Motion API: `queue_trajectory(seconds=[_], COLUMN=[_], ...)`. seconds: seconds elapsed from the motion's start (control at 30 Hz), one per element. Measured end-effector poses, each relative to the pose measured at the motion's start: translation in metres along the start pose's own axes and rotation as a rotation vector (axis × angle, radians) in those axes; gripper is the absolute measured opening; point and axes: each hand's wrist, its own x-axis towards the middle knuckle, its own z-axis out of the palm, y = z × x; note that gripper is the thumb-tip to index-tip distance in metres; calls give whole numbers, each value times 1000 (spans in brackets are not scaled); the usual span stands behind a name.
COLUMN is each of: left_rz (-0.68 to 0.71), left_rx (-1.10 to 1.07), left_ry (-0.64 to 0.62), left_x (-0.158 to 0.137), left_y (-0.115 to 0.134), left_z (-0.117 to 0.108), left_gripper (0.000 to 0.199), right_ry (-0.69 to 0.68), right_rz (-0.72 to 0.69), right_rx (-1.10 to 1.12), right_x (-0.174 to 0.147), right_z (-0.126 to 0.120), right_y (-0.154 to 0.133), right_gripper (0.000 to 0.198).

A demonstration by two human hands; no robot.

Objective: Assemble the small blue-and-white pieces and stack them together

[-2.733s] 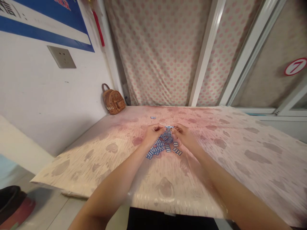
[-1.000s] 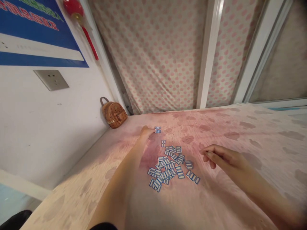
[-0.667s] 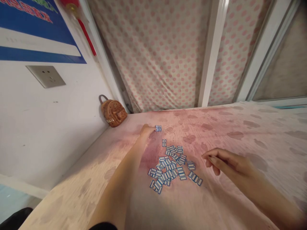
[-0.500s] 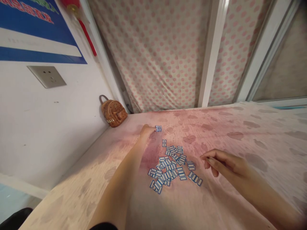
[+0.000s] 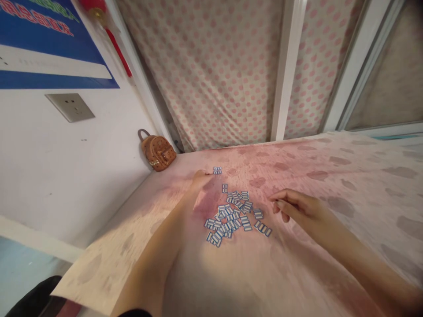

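From the head-worn camera, a person's two bare hands work over a table covered with a pink and cream patterned cloth (image 5: 330, 193). Compared with the earliest frame, where both hands meet above a pile and a single short row lies beyond it, the hands are now well apart, and that far spot bears a small block of two short rows (image 5: 217, 170), one behind the other. The left hand (image 5: 201, 177) reaches out to the left of this block, its fingertips ending just beside it, a little farther off than half a second ago; its fingers are too small and partly hidden to tell whether they grip anything. The right hand (image 5: 297, 208) hovers to the right of the pile, fingers loosely curled, with nothing visible in them. The pile of pieces (image 5: 228, 222) lies between the forearms, nearer the person than the block: flat, pale little rectangles edged in blue, joined in short strips, overlapping at many angles. A two-part piece (image 5: 224, 188) lies just beyond the pile.
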Motion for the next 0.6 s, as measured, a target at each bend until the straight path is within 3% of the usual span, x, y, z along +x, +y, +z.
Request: queue_trajectory(seconds=[0.13, 0.27, 0.47, 0.6], left_rz=[103, 93, 59, 106], left_rx=[141, 221, 183, 180], left_ry=[-49, -12, -70, -113], left_x=[-29, -46, -59, -66], left_y=[6, 19, 40, 35], left_z=[6, 15, 25, 17], left_gripper=[30, 37, 31, 29], right_ry=[13, 55, 118, 136], right_rz=[-24, -51, -44, -32], right_rx=[49, 25, -155, -208], right_x=[2, 4, 3, 3], right_z=[5, 11, 16, 17], right_y=[6, 16, 22, 24], right_gripper=[25, 22, 20, 20])
